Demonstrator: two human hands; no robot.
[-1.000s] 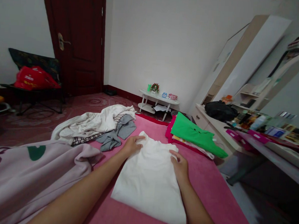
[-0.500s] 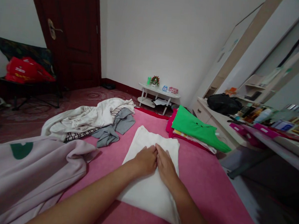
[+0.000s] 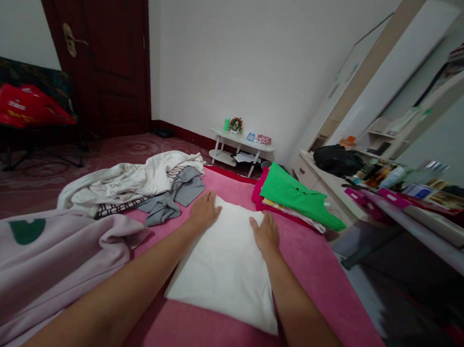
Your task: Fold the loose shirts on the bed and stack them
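As left grip point(image 3: 205, 212), right grip point(image 3: 266, 234) overlap white cloth point(image 3: 228, 265) | edges partly hidden

Garment point(image 3: 228, 267) on spread point(image 3: 311, 293); clothes heap point(image 3: 133, 183) ahead left; clothes stack point(image 3: 297, 196) ahead right; small table point(image 3: 240, 139) beyond.

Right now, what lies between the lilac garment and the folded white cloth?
In the head view, the left forearm slants across that stretch, with pink cover showing beside it.

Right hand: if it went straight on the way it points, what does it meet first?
Probably the green-topped stack of folded clothes, its near edge lying just past the right hand across a little pink cover. Depth is unclear; it might pass above.
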